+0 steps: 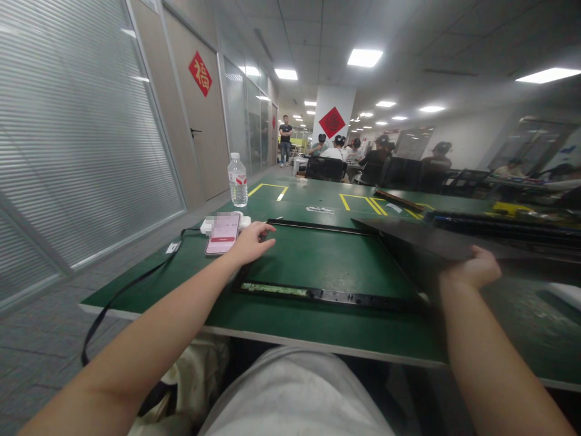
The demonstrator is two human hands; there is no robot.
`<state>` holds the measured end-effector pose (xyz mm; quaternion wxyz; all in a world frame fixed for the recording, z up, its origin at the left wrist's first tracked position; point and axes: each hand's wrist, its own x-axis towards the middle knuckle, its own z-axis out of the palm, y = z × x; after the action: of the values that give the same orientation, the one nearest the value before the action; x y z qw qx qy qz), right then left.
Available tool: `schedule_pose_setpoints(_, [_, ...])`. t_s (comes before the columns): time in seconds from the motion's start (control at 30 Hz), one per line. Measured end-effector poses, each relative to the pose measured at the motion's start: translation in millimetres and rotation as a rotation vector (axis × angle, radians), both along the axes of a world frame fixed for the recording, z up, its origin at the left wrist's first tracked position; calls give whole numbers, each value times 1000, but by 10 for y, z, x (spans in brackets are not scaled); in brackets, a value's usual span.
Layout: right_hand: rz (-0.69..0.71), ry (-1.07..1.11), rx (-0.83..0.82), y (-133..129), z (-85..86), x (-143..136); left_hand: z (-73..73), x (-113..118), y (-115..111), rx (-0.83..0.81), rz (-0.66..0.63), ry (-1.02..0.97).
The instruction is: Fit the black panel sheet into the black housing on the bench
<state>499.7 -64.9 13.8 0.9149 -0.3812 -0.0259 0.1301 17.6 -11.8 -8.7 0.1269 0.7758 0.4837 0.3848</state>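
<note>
A thin black rectangular frame (pixel 358 297) lies flat on the green table, with a pale green strip (pixel 275 289) along its near bar. My left hand (pixel 255 241) is at the frame's far left corner, thumb and fingers apart, touching or just above its left side. On the right, my right hand (pixel 475 270) grips a thin dark sheet-like panel (pixel 415 242). The panel is tilted and smeared by motion, its left corner over the frame's right end. Its far edge and part of my right fingers are hard to make out.
Left of the frame lie a phone (pixel 222 235) and a white adapter (pixel 244 221) with a black cable (pixel 131 278). A water bottle (pixel 238 181) stands behind them. Dark bars (pixel 503 227) lie at the right. Several people sit farther back.
</note>
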Motion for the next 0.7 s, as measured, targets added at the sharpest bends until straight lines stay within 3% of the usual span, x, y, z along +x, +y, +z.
schedule_pose_setpoints(0.1, [-85,5,-4,-45,46,-109,-2,0,-2,5,-7,14])
schedule_pose_setpoints(0.27, [-96,68,-114,-72,75,-127,-13,0,-1,11,-15,43])
schedule_pose_setpoints(0.53, [-5,177,-253,7,-29,-11,-15,0,-5,7,-19,66])
schedule_pose_setpoints(0.7, [72,236,-251,58,-113,38,-14,6,-18,0,-24,69])
